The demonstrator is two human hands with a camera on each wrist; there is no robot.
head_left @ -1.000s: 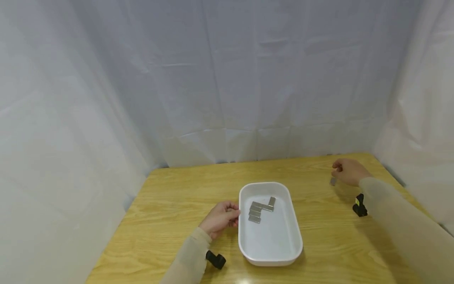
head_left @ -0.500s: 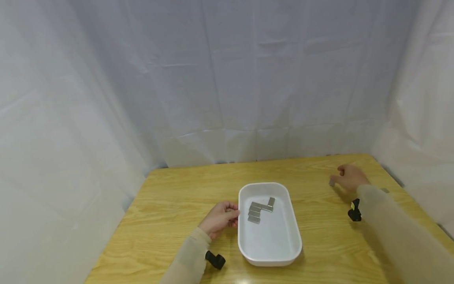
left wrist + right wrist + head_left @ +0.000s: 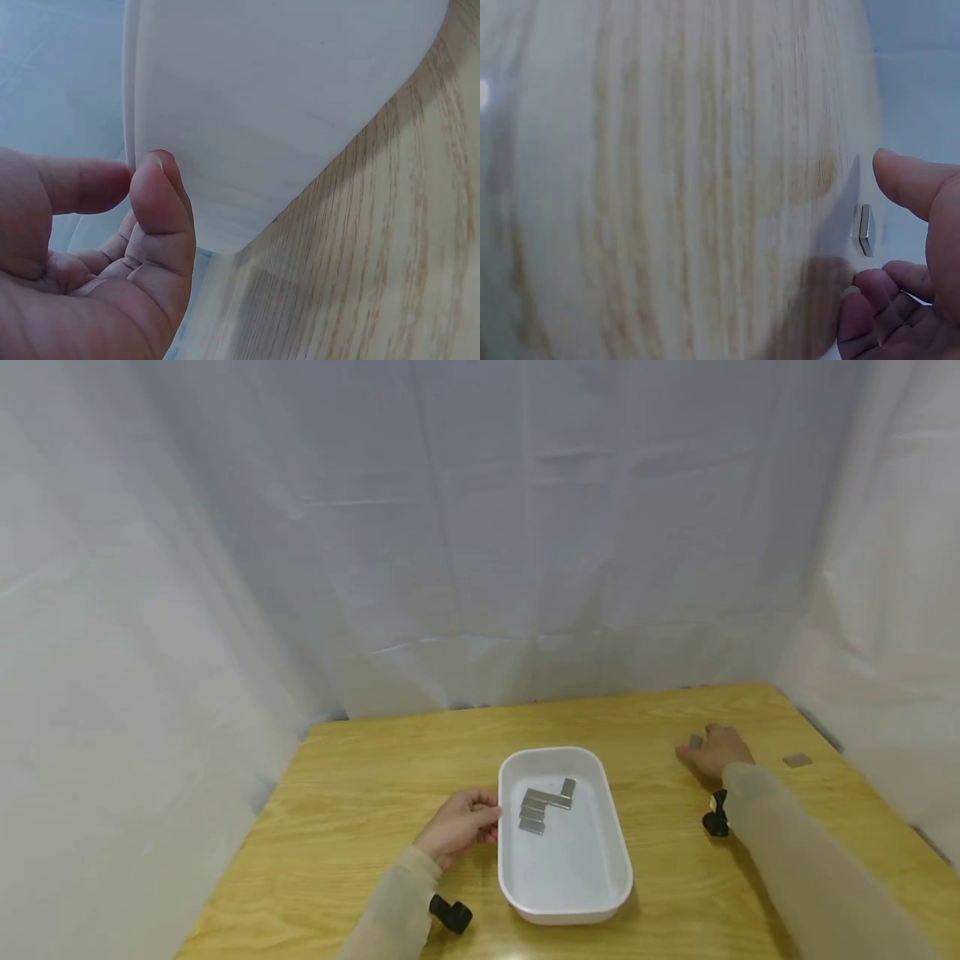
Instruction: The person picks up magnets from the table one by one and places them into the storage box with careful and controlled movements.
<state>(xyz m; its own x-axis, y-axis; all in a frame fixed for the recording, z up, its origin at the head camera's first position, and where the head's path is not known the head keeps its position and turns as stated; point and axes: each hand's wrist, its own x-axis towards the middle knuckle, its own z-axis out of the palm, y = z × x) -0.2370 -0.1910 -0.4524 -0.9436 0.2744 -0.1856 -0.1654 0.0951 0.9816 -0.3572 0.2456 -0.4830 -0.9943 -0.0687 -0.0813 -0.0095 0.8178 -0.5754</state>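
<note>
A white rectangular tray point(image 3: 566, 877) stands on the wooden table, with several small flat grey metal blocks point(image 3: 534, 812) lying together on its floor. My left hand point(image 3: 459, 824) pinches the tray's left rim; in the left wrist view, fingertips point(image 3: 156, 196) lie against its outer wall. Off to the right, my right hand point(image 3: 716, 752) hovers low over the table, thumb and fingers spread on either side of another metal block point(image 3: 696, 741). The right wrist view shows a gap between this block point(image 3: 865, 230) and the fingers.
One more flat grey block point(image 3: 797, 760) lies near the table's right edge. White sheeting point(image 3: 480, 527) hangs behind the table point(image 3: 375, 777) and at both sides. A black camera mount sits at each wrist.
My right hand has shifted left and toward me around the block, with its fingers spreading. The block near the right edge has come out from behind the forearm. My left hand keeps its place.
</note>
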